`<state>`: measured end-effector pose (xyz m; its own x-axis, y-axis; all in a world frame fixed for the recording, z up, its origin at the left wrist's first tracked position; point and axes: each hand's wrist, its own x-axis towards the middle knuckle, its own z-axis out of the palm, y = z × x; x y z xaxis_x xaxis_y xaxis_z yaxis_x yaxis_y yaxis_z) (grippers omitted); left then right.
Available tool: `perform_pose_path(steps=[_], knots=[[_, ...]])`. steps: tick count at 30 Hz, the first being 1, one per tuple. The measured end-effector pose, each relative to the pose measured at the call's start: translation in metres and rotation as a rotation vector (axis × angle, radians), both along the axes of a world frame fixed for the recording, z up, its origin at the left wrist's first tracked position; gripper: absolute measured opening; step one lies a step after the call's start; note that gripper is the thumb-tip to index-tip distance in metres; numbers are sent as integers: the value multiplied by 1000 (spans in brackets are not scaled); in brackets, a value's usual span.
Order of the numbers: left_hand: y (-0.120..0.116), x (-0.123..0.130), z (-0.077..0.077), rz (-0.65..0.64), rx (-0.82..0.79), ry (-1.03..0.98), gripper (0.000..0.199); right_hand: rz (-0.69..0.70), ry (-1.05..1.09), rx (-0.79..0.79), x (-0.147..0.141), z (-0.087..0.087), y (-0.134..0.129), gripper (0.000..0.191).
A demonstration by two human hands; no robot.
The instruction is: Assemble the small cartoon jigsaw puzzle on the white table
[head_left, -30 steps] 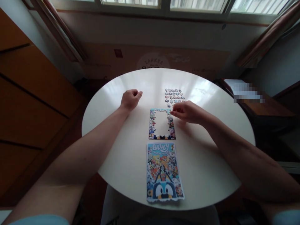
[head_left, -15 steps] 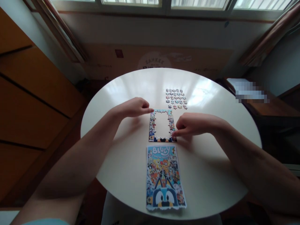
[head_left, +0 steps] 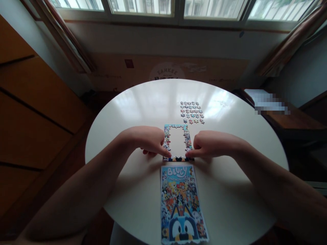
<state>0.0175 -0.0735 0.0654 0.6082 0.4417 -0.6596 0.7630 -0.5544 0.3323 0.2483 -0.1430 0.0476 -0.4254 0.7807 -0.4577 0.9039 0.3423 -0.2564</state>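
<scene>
A rectangular border of joined jigsaw pieces (head_left: 188,139) lies on the white table, its middle showing bare table. My left hand (head_left: 150,137) touches the border's lower left corner with one outstretched finger; its other fingers are bent. At the lower right corner, my right hand (head_left: 217,143) rests one extended finger on the border, the rest curled in. Neither hand holds anything. Beyond the border, loose jigsaw pieces (head_left: 192,111) lie in several rows. Nearer to me is a printed Bluey picture sheet (head_left: 180,200) with a ragged lower edge.
The oval white table (head_left: 120,112) stands before a wall with windows (head_left: 143,7). To the left is a wooden cabinet (head_left: 38,112). A brown side surface (head_left: 301,122) with a blurred-out pale item is at the right.
My left hand has moved from the border's upper left corner down to its lower left corner. The right hand stays at the lower right. The view has shifted slightly.
</scene>
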Motion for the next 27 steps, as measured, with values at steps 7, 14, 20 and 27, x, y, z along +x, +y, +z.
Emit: perform_pose_path(steps=[7,14,20,27], knots=[[-5,6,-2,-55,78,38,61,-44,-61,7,-5,2,-2,57],[-8,7,0,-20,92,47,57,-57,-79,30,-8,4,-3,57],[-8,3,1,-10,95,19,55,-23,-56,58,-8,3,-4,55],[-8,2,1,21,82,27,56,-19,-16,80,-6,0,-3,56]])
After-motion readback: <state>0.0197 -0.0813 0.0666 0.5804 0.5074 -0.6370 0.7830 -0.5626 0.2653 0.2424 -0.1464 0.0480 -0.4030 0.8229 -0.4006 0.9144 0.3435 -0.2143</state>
